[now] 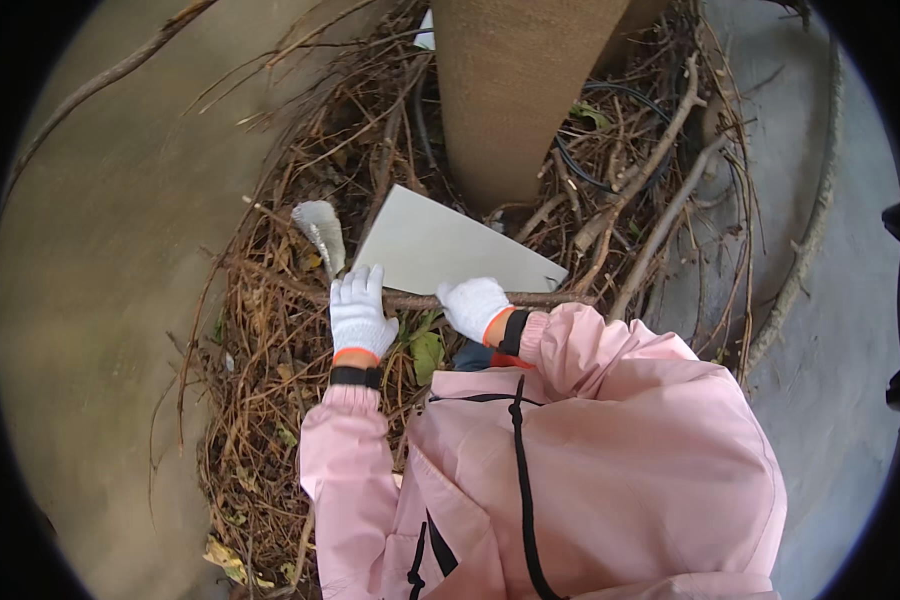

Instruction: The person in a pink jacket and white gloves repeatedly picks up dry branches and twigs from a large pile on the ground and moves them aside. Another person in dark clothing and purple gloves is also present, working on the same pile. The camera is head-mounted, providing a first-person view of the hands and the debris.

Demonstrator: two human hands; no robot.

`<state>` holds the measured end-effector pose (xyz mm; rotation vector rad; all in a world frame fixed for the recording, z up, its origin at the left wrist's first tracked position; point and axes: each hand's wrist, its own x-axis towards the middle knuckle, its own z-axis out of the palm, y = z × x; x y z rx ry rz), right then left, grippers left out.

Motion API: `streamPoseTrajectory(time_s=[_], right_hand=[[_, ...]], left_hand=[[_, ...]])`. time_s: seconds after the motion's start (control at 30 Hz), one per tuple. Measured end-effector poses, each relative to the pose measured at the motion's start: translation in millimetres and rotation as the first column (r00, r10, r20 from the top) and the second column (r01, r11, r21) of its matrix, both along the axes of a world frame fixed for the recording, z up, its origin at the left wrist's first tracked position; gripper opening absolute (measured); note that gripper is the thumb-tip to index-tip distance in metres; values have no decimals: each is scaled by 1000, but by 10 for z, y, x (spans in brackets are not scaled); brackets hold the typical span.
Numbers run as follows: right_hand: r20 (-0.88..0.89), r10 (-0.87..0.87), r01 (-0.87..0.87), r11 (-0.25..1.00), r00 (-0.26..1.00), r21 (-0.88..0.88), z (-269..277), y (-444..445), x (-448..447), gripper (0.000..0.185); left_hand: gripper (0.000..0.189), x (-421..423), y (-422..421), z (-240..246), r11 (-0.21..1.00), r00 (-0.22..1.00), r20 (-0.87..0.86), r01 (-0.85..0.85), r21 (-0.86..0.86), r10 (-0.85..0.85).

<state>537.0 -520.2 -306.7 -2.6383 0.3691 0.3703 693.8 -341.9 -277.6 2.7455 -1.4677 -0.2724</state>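
A brown branch (412,301) runs sideways in front of me, over a heap of twigs. My left hand (361,315), in a white knit glove with an orange cuff, rests on its left part with the fingers pointing forward; whether it grips cannot be told. My right hand (472,306), gloved the same way, is closed around the branch further right. Just beyond the branch lies a flat pale grey panel (454,244), tilted on the twigs. A whitish, partly shiny scrap (322,229) stands beyond my left fingertips.
A thick brown post or trunk (514,105) rises from the heap (270,360). Thick branches (667,202) and a dark cable loop (589,176) lie at its right. Murky brown water (105,300) appears at the left, a greyish surface at the right. A long bare branch (806,255) curves there.
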Motion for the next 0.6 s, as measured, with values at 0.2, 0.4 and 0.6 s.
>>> streamPoseTrajectory(time_s=[0.2, 0.4, 0.6], right_hand=[[-108, -44, 58, 991, 993, 122, 89, -188, -353, 34], [321, -727, 795, 560, 607, -235, 389, -1758, -1537, 38], [-766, -510, 33, -824, 392, 566, -1458, -2651, -2575, 42]], left_hand=[[33, 156, -23, -923, 987, 978, -211, 26, 158, 8], [28, -261, -64, -640, 961, 980, -198, 22, 277, 35], [26, -824, 30, -46, 966, 969, -214, -70, 248, 125]])
